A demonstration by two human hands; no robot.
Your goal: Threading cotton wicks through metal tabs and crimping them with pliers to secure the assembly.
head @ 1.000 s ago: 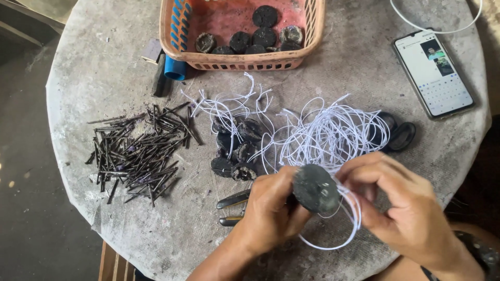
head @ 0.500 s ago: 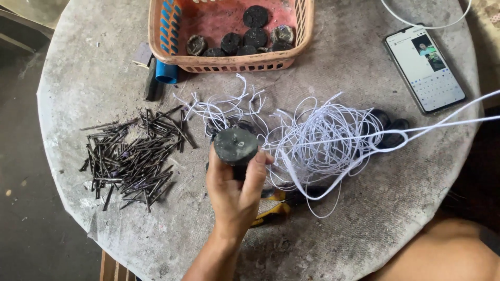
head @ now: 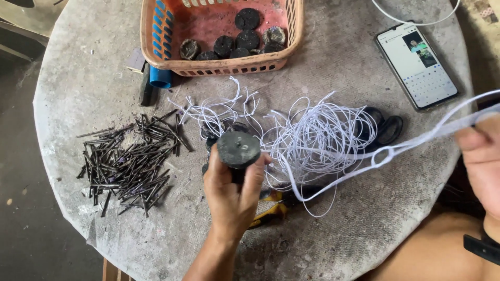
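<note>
Left hand (head: 232, 195) grips a round, matte black rubber disc (head: 238, 149) at frame centre, flat face toward the camera. Right hand (head: 482, 156), closed at right edge, pulls thin white cord (head: 411, 147) taut, running leftward to the tangle.

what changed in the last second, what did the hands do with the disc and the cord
A second ago both hands held the black disc low at the table's near edge. The left hand now holds it alone, lifted toward the tangle of white cord. The right hand let go of the disc and drew a strand of cord out to the right. The nails, basket and phone lie as before.
</note>
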